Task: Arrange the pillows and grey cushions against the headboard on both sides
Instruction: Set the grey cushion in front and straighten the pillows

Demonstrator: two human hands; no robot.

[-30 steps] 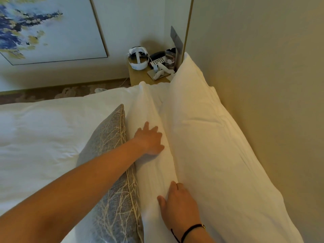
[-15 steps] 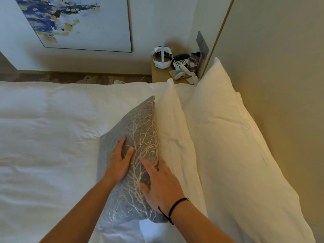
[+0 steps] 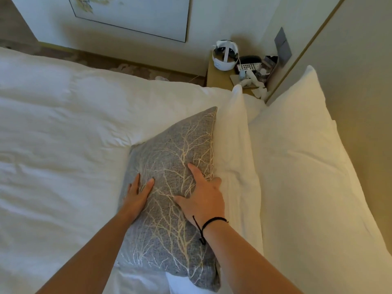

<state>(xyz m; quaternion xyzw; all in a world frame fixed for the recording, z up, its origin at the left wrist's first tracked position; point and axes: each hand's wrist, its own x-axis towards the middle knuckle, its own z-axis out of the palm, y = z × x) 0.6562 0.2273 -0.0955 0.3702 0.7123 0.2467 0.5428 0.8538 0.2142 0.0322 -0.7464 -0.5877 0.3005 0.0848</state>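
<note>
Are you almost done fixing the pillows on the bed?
Partly. On this side, two white pillows already stand up: the back pillow leans on the headboard, and the front pillow leans on it. Right now the left hand and right hand press flat on the grey cushion, leaning it against the front pillow. The bed's other side is out of view, so I can't tell about it.

A white headset (image 3: 225,58) and remote (image 3: 248,66) sit on the nightstand (image 3: 218,79).

My one head camera looks forward and steeply down, close over the bed (image 3: 63,145) beside the headboard (image 3: 360,102).
</note>
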